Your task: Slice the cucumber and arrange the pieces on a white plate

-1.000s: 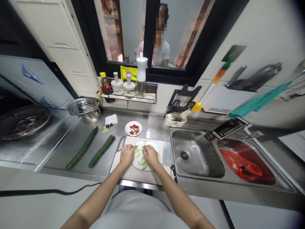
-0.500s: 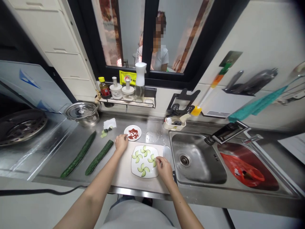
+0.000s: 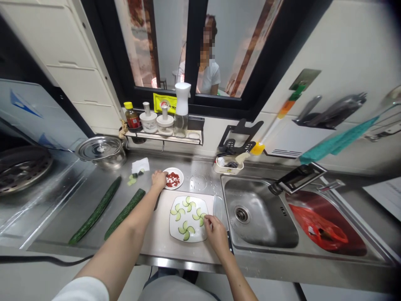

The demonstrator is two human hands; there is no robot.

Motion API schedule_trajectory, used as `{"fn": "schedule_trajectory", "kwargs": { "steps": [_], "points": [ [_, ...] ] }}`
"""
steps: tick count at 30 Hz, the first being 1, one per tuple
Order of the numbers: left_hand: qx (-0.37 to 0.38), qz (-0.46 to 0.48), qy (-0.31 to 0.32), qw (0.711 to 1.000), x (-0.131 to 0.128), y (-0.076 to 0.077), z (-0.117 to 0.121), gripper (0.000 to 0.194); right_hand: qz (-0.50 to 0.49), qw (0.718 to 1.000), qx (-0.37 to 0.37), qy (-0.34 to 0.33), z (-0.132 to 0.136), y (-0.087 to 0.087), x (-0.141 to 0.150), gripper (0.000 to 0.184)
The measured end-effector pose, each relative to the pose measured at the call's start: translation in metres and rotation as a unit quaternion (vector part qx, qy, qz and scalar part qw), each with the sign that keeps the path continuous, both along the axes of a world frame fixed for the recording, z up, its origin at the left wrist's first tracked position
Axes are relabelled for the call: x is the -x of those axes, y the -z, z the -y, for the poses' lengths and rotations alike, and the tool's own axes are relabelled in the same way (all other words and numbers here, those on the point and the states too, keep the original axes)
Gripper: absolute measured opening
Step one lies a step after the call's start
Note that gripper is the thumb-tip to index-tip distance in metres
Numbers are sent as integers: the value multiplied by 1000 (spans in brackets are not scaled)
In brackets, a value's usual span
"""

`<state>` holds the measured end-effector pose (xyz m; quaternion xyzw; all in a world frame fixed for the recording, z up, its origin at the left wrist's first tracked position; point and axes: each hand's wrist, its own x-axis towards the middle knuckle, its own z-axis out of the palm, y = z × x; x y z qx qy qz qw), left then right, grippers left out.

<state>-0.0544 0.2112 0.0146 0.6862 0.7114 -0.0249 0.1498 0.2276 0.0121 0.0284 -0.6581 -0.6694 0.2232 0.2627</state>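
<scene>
My left hand (image 3: pixel 159 179) is closed at the left rim of a small white plate (image 3: pixel 179 172) of red dried berries (image 3: pixel 173 179), thumb and fingers on the rim. Beside the right edge of a larger white plate (image 3: pixel 176 210), my right hand (image 3: pixel 215 232) has its fingertips pinched together; whatever is between them is too small to make out. Pale green cucumber slices (image 3: pixel 186 230) lie on that plate in several pinwheel shapes. The larger plate rests on a light cutting board (image 3: pixel 156 238). A knife (image 3: pixel 230 242) lies along the board's right side, partly hidden by my right hand.
Two whole cucumbers (image 3: pixel 97 211) lie left, near cucumber scraps (image 3: pixel 132 179) and a tissue (image 3: pixel 140 164). A lidded steel pot (image 3: pixel 102 150) stands behind them. The sink (image 3: pixel 260 213) is right. Bottles line a shelf (image 3: pixel 163 136). A person (image 3: pixel 209 75) shows through the window.
My left hand has moved slightly forward along the small plate's rim. My right hand stays beside the larger plate's edge, still pinched. The view has shifted a little.
</scene>
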Motion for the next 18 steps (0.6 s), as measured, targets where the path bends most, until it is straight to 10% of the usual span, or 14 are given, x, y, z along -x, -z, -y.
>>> {"fn": "schedule_trajectory", "kwargs": {
  "steps": [18],
  "points": [
    [-81, 103, -38, 991, 0, 27, -19, 21, 2, 1000, 7, 11, 0, 4, 0, 33]
  ]
}}
